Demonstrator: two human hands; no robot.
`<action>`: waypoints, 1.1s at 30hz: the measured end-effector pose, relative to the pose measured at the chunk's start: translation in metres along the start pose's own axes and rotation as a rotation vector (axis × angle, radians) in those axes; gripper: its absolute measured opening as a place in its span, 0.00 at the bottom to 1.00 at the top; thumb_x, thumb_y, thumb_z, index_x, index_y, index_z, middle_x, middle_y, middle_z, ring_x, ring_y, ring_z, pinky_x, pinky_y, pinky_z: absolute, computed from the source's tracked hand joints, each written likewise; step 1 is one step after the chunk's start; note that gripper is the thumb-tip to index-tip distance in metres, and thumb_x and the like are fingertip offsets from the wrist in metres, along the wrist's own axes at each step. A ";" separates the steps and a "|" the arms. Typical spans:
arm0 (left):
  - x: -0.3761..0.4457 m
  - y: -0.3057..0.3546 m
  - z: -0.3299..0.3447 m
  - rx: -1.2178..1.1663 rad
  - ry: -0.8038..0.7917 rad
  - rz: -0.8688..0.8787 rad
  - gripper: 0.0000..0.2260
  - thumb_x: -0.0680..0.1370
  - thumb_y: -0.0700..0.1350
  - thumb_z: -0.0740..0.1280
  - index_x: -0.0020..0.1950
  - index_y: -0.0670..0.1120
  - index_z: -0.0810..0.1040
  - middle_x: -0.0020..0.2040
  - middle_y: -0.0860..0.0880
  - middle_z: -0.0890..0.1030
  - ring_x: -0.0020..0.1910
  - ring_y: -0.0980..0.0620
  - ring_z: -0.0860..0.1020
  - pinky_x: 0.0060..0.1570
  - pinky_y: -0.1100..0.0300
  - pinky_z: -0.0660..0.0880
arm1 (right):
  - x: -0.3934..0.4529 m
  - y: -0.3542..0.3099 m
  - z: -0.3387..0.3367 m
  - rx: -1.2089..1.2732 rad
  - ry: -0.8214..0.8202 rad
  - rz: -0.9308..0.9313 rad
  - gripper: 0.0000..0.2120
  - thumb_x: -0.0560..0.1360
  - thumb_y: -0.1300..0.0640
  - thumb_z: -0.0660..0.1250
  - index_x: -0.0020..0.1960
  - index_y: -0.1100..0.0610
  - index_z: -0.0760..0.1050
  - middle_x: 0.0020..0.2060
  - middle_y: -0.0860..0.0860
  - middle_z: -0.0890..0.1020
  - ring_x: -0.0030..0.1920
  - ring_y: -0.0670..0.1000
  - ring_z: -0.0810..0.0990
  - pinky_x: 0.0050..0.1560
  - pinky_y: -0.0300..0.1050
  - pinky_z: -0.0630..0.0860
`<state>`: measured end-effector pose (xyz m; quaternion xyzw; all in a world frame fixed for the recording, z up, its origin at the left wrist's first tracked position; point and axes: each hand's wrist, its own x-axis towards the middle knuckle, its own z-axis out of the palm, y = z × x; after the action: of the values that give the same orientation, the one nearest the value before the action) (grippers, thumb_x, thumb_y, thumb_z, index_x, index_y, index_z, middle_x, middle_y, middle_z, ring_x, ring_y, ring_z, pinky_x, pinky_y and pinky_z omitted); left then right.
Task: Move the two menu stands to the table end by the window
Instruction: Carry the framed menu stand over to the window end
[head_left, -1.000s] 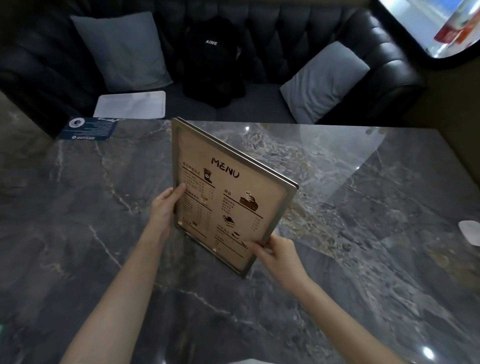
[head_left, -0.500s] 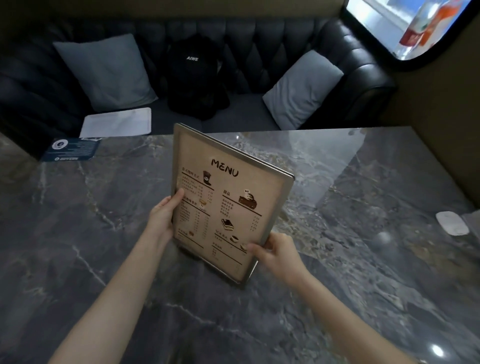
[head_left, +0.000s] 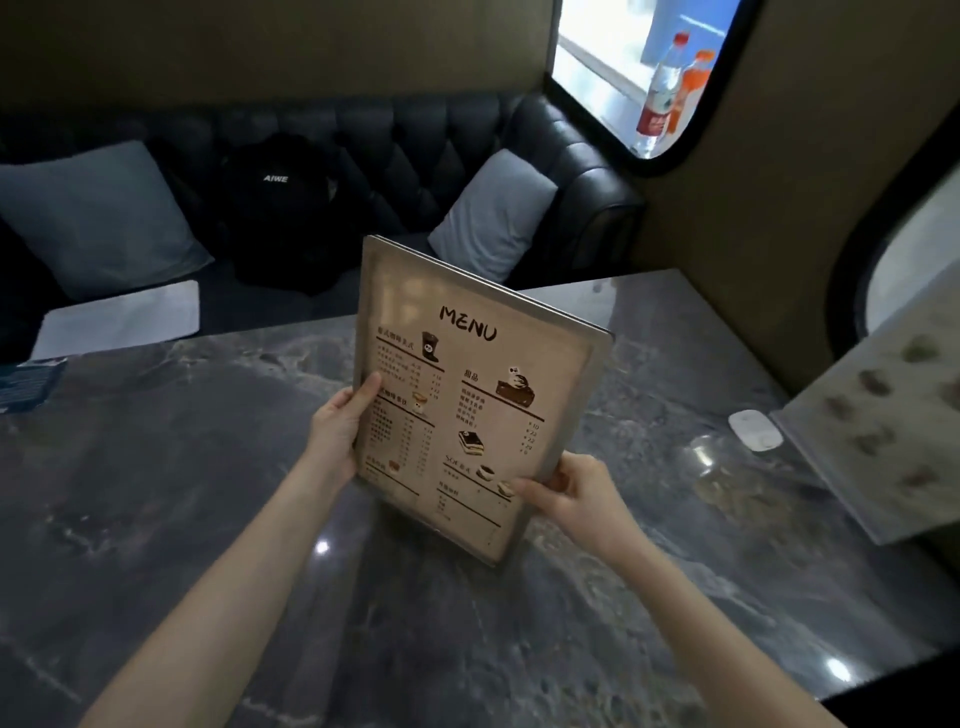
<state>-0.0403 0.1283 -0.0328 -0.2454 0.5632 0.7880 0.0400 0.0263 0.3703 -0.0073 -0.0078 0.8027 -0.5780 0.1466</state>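
While the menu stand (head_left: 467, 400) is held upright and tilted above the marble table (head_left: 156, 493), its left edge is gripped by the left hand (head_left: 340, 428), with the thumb laid across the printed face and the other fingers hidden behind the frame; its lower right edge is pinched by the right hand (head_left: 574, 493), the thumb pressed on the front and the fingers curled round the rim; whether the stand's base touches the tabletop cannot be told; a second menu stand (head_left: 878, 431) is seen at the right end of the table, blurred, beside a small white device (head_left: 754, 430); beyond the table a black tufted sofa (head_left: 426, 150) is set with grey cushions (head_left: 493, 221) and a black backpack (head_left: 283, 208); bottles (head_left: 662, 98) are visible through the window (head_left: 613, 62).
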 end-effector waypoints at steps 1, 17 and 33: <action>0.002 -0.002 0.012 0.004 -0.011 0.003 0.23 0.73 0.49 0.68 0.63 0.38 0.73 0.54 0.44 0.81 0.49 0.49 0.80 0.42 0.55 0.75 | -0.002 0.001 -0.010 0.012 0.013 0.001 0.10 0.72 0.62 0.69 0.52 0.58 0.78 0.48 0.50 0.83 0.48 0.46 0.82 0.48 0.42 0.81; 0.038 -0.053 0.227 0.045 -0.219 -0.053 0.25 0.72 0.49 0.70 0.63 0.36 0.73 0.58 0.41 0.80 0.56 0.43 0.79 0.48 0.53 0.78 | -0.004 0.051 -0.192 -0.014 0.191 0.052 0.09 0.71 0.61 0.69 0.45 0.47 0.76 0.49 0.50 0.84 0.49 0.48 0.82 0.52 0.51 0.81; 0.112 -0.084 0.404 0.201 -0.378 -0.035 0.08 0.74 0.48 0.68 0.48 0.44 0.77 0.38 0.52 0.86 0.38 0.56 0.84 0.33 0.65 0.79 | 0.051 0.113 -0.321 -0.004 0.376 0.106 0.13 0.73 0.60 0.68 0.56 0.61 0.76 0.55 0.54 0.82 0.56 0.52 0.80 0.44 0.31 0.77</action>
<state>-0.2482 0.5015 -0.0549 -0.0975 0.6172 0.7590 0.1829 -0.0833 0.6956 -0.0310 0.1421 0.8163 -0.5593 0.0243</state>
